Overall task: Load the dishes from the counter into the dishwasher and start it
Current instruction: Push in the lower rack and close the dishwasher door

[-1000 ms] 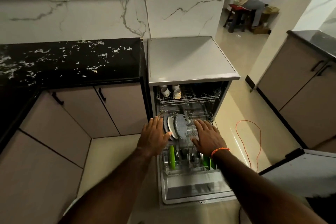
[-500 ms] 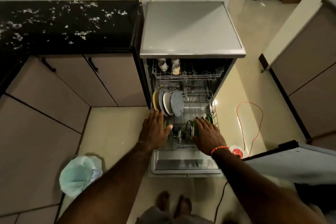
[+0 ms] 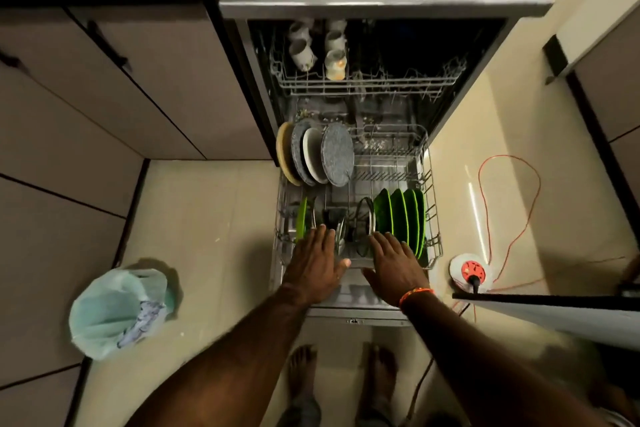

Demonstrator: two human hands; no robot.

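Note:
The dishwasher (image 3: 381,7) stands open, its door (image 3: 356,314) lying flat on the floor. Its lower rack (image 3: 429,191) is pulled out over the door. Grey, white and tan plates (image 3: 318,156) stand at the rack's back left; green plates (image 3: 401,215) stand at the front right. Pale mugs (image 3: 304,52) sit in the upper rack (image 3: 367,87). My left hand (image 3: 317,265) and my right hand (image 3: 394,270) lie flat with straight fingers on the rack's front edge.
A bin with a green liner (image 3: 117,312) stands on the floor at left. An orange cable (image 3: 502,204) and a round socket reel (image 3: 471,270) lie at right. Cabinets (image 3: 104,97) run along the left. An open appliance door (image 3: 554,308) juts in at right.
The lower rack has come further out of the dishwasher, both hands drawing back with it. My view has tilted down; the green plates are uncovered.

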